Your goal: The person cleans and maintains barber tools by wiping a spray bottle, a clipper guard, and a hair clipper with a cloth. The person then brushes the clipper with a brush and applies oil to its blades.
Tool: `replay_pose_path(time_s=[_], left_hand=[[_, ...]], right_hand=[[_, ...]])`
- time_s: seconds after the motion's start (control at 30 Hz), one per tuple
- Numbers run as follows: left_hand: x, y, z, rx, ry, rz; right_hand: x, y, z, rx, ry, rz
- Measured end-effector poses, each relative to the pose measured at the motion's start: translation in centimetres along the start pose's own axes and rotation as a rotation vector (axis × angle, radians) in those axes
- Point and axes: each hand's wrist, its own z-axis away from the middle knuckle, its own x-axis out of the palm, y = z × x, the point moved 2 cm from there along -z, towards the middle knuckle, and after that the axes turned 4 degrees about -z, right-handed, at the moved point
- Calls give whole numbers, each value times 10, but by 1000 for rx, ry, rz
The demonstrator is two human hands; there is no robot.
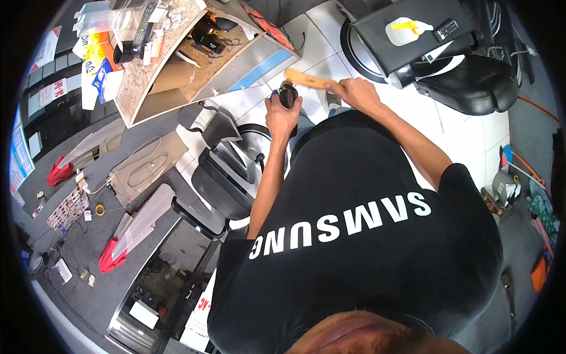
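My left hand [282,117] is wrapped round a dark, glossy handheld device [288,96], which looks like a hair clipper. In my right hand [356,94] is the end of a light wooden brush [308,79], gripped between thumb and fingers. The brush lies roughly level, its far end just above the device. Both hands are out in front of my black shirt, over the white tiled floor. Fine details of the device are hidden by my fingers.
An open cabinet [236,74] holding scissors and tools stands at the front left. At the right front, a black chair [407,38] carries a white bottle [404,30] and a remote [446,29]. Another black chair [221,183] is at the left.
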Motion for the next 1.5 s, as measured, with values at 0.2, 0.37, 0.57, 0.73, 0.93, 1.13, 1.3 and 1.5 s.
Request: replay_pose_path(time_s=[0.2, 0.37, 0.57, 0.73, 0.93, 1.13, 1.3, 1.5], left_hand=[[-1, -1, 4, -24, 91, 113], [1, -1, 6, 31, 255, 270], [2, 0, 6, 34, 263, 339], [8, -10, -2, 149, 191, 448], [12, -16, 3, -244, -211, 1308], [6, 0, -3, -247, -234, 1658], [8, -25, -10, -351, -274, 1839], [-1, -14, -5, -134, -581, 2026]], right_hand=[[-9, -17, 10, 28, -128, -108], [-13, -3, -3, 129, -195, -115], [-10, -3, 2, 105, -192, -167], [-16, -14, 7, 67, -276, -200], [-16, -3, -11, 35, -30, -224], [-7, -34, -3, -134, -35, -123], [5, -2, 24, -48, -26, -177], [3, -34, 13, -194, 27, -241]])
